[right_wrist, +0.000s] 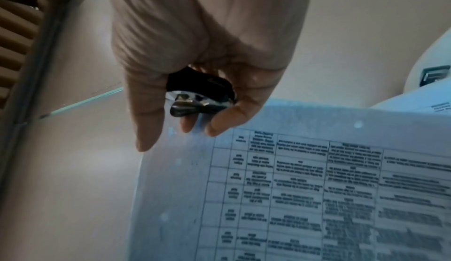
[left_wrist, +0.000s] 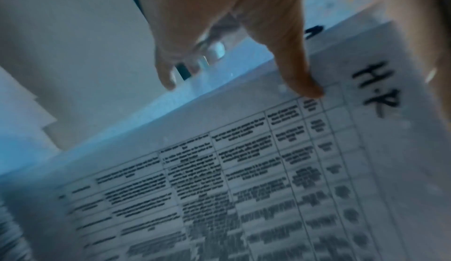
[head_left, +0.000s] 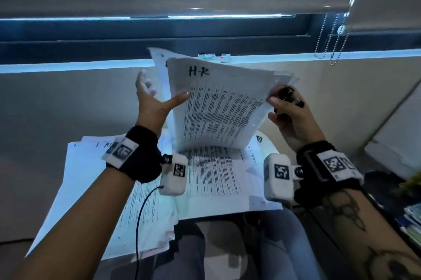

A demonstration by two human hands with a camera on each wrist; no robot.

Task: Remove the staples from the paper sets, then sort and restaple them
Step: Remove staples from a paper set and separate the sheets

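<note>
A stapled paper set marked "H-R" (head_left: pixel 218 106) is lifted upright in front of me, its printed table facing me, with more sheets (head_left: pixel 159 67) fanned out behind it. My left hand (head_left: pixel 159 95) is open, its thumb (left_wrist: pixel 305 83) pressing the front sheet (left_wrist: pixel 268 168) near its left edge, and its fingers are spread beyond the paper's edge. My right hand (head_left: pixel 282 106) grips a black and chrome staple remover (right_wrist: pixel 200 95) in curled fingers, and its fingertips touch the right edge of the set (right_wrist: pixel 292 188). More printed sheets (head_left: pixel 214 177) lie flat below.
A loose pile of papers (head_left: pixel 91 177) spreads over my lap at the left. Two small boxes (head_left: pixel 207 56) sit on the window sill behind. Blind bead chains (head_left: pixel 330 44) hang at the right. A white rounded surface (head_left: pixel 266 143) shows under the papers, and stacked items (head_left: pixel 412 218) lie at far right.
</note>
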